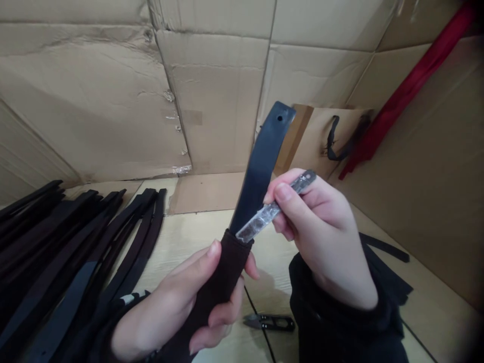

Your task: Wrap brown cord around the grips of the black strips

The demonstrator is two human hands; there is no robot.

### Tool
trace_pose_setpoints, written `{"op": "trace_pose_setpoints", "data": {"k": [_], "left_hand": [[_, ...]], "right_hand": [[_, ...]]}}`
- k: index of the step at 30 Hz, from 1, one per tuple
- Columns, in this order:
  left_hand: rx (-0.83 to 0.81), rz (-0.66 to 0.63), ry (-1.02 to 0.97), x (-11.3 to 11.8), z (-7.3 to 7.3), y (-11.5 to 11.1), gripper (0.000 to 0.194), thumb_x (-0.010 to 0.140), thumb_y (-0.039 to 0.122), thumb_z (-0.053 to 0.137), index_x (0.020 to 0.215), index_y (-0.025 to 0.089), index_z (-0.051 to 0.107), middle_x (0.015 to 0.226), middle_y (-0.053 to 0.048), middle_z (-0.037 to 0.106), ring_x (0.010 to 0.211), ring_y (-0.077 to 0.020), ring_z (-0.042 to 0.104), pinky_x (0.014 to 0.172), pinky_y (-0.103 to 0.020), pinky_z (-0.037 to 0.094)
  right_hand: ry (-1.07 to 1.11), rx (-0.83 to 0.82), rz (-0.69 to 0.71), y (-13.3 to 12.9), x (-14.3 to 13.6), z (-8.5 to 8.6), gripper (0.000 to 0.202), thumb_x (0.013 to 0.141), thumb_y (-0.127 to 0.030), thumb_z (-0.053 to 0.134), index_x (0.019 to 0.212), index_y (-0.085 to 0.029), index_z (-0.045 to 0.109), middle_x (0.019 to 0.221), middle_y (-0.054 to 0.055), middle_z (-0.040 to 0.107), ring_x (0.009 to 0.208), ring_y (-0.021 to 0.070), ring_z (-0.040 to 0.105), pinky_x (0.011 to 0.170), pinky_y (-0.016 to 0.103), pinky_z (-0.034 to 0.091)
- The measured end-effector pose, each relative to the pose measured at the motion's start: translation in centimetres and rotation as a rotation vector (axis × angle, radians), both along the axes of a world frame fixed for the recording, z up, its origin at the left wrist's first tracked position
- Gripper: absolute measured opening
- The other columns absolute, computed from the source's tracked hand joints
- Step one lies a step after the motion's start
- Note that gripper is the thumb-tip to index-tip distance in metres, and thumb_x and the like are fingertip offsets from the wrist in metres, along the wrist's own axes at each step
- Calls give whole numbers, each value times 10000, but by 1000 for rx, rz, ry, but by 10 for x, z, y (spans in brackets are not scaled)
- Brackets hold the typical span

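Note:
My left hand (200,297) is wrapped round a dark brown fabric sleeve (227,267). Out of the sleeve's upper end sticks a curved dark blue-black strip (260,156) with a small hole near its tip. Between thumb and fingers, my right hand (313,227) pinches a flat metal blade (260,219) that looks wrapped in clear tape. Its lower end touches the sleeve's rim, against the strip; whether it reaches inside I cannot tell. Below the hands, a pair of thread snips (270,322) lies on the table (189,242).
Several dark sleeved strips (113,227) lie piled at the left. Cardboard walls (212,91) enclose the back and right. A brown paper bag (310,136) with a black handle stands at the back, near a hanging red strap (412,91). Black pieces (389,272) lie at the right.

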State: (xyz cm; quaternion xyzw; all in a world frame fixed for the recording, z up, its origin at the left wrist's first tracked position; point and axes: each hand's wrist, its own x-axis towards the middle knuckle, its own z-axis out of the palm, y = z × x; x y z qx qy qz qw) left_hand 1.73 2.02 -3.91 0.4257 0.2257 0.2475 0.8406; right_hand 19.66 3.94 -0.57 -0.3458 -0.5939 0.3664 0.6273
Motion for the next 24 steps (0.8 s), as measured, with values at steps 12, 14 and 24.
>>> {"op": "trace_pose_setpoints", "data": {"k": [12,14,24], "left_hand": [[-17,-68,-62,-2,1,1,511,940,526,217,997,202,609,543,56,400,351,-27,285,367,-157,218],[-21,-71,-57,-3,2,1,505,938,531,226,987,206,610,539,59,391,350,-28,281,365,-163,211],[-55,-57,-100,-5,8,-5,513,936,541,226,985,225,628,522,64,365,346,-25,256,375,-182,184]], "right_hand": [[189,57,-94,5,1,-2,206,901,-298,513,713,-246,577,508,-54,466,403,67,394,352,224,284],[212,72,-116,3,2,-1,208,904,-305,508,716,-247,576,506,-54,447,407,72,379,351,226,270],[245,163,-185,-4,0,2,215,917,-323,508,726,-250,577,530,-45,423,413,81,385,365,239,274]]}}
